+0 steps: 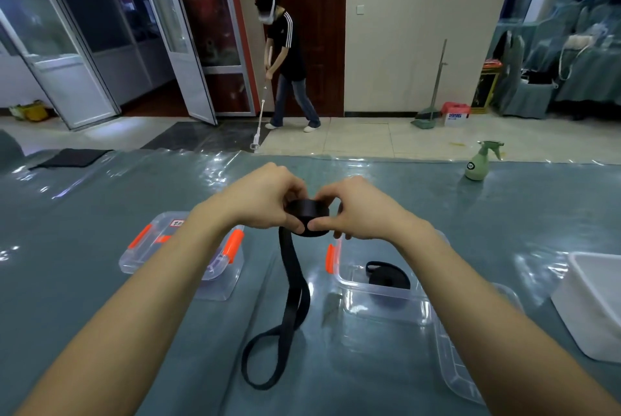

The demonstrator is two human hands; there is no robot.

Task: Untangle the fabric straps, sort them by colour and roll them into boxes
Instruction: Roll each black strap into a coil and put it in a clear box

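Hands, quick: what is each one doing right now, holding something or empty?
Left hand: closed on the black strap roll.
Right hand: closed on the same roll, pinching its near edge.

Near foreground: a table (504, 214) under a grey-green cloth with a glossy clear cover. A folded dark cloth (69, 157) lies at its far left, a green spray bottle (479, 162) at its far right. Beyond: pale floor tiles (369, 137) with a dark mat (205, 138). Far left: aluminium-framed glass doors (188, 39), one leaf open. Far centre: a dark red door (319, 12), a person mopping (287, 59) before it, beside a cream wall (420, 22) bearing a switch. A broom (433, 96) leans there. Far right: draped chairs (537, 79).
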